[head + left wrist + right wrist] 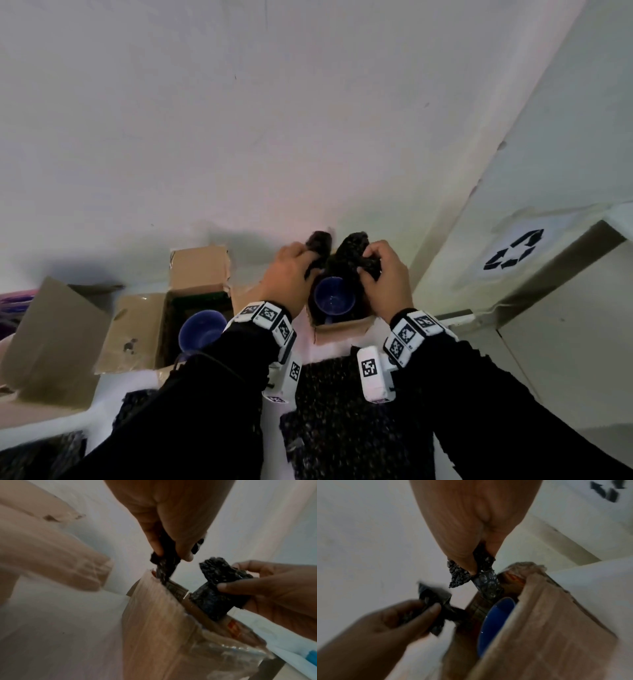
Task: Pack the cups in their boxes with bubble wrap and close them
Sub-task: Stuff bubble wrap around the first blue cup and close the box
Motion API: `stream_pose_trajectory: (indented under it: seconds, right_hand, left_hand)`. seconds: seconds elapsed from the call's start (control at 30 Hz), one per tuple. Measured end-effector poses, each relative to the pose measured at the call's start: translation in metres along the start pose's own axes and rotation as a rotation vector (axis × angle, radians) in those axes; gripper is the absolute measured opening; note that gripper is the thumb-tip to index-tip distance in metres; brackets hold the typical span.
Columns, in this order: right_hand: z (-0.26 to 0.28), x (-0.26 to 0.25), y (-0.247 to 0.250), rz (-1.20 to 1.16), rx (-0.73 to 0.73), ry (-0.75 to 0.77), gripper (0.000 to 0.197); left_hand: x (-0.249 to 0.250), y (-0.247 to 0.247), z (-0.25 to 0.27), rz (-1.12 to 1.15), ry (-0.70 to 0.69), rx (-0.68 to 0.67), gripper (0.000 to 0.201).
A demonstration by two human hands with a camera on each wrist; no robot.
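— Head view: what have the hands got?
— Left hand (287, 274) and right hand (383, 277) each pinch an end of black bubble wrap (352, 253) above the blue cup (334, 296), upright in the right box (342, 329).
— Left wrist view?
— Wrap rises from the box, both grips clamped.
— Right wrist view?
— Cup lies directly below, between equally near hands; ends probably fold inward.
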State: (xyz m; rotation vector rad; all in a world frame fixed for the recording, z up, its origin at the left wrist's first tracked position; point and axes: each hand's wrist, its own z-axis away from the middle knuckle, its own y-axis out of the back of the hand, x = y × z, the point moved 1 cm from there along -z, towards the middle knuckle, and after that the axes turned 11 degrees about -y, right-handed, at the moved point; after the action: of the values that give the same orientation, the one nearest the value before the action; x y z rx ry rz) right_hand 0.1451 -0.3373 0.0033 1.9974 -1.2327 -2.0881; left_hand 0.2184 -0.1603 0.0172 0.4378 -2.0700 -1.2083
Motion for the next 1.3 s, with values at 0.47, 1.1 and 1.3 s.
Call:
stream_pose_trajectory:
  seconds: [0.47, 1.1, 1.3]
  right_hand:
    - [-0.035, 0.016, -0.033, 0.878, -0.075, 0.402, 0.027]
    - [-0.03, 0.013, -0.042, 0.973, -0.224, 0.307, 0.028]
    - [-0.036, 0.012, -0.041, 0.828, -0.105, 0.225, 0.011]
  left_hand:
    - [-0.023, -0.031, -0.01, -0.374, -0.111, -0.018, 0.024]
    - [-0.016, -0.018, -0.002, -0.412, -0.063, -0.247, 0.052]
    - [-0.014, -0.018, -0.01, -0.458, 0.028, -0.159, 0.018]
